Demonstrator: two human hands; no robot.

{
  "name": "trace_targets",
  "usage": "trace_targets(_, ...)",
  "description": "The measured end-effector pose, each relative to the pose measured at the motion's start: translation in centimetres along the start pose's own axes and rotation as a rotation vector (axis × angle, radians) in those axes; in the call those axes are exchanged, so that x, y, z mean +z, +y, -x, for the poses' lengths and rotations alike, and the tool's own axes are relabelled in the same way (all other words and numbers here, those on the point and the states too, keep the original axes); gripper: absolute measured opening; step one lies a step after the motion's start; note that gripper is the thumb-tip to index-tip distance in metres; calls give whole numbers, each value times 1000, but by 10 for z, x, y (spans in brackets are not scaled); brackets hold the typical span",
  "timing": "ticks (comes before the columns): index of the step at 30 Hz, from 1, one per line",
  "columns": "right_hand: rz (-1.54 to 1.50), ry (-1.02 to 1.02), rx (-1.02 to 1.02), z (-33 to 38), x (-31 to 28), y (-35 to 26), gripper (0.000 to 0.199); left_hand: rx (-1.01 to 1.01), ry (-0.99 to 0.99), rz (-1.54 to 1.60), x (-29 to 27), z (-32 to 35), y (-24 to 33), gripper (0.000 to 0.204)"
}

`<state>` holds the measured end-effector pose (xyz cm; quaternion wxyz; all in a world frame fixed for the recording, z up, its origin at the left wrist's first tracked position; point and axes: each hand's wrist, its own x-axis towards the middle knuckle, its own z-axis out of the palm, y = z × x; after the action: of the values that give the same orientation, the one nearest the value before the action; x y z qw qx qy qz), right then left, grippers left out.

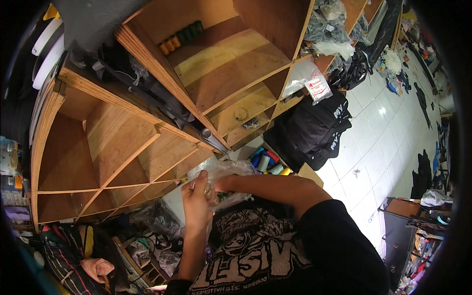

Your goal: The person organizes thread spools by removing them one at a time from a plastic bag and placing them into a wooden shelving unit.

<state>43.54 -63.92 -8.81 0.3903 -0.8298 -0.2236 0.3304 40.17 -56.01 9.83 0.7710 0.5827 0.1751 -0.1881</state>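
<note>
A clear plastic bag (241, 168) is bunched in front of my chest, its film spread around both hands. My left hand (194, 200) is raised with the thumb up and its fingers closed on the bag's plastic. From the right, my right hand (225, 184) reaches across to the bag, close beside the left. Its fingers are hidden behind the plastic and the left hand. Small dark green shapes show through the film below the hands, too unclear to name. Just beyond the bag, thread cones (264, 162) in blue, red, grey-green and yellow stand in a box.
A wooden shelf unit (120, 142) stands at the left. Another cabinet (231, 64) ahead holds orange and green thread spools (179, 38). Black bags (314, 125) are stacked on the white tile floor (376, 142). Fabric and plastic (78, 255) crowd the lower left.
</note>
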Motion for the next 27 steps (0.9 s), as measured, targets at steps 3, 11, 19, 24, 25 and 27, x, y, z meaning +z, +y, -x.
trace_targets(3,13,-64,8,3,-7,-6,22,-1,59,7,1,0,1,12)
trace_targets(11,280,0,-206,66,-35,-33,27,-33,2,75,-7,-5,18,7)
trace_targets(19,-487,184,-232,163,-191,-71,34,63,116,-10,7,-8,25,7)
trace_targets(24,-518,1024,-147,144,-280,-45,34,4,76,11,-8,-16,24,7)
trace_targets(25,-550,1126,-237,131,-297,-30,35,19,95,2,-7,-17,23,8)
trace_targets(27,-638,1303,-391,83,-324,6,35,43,154,-7,-10,-21,15,10)
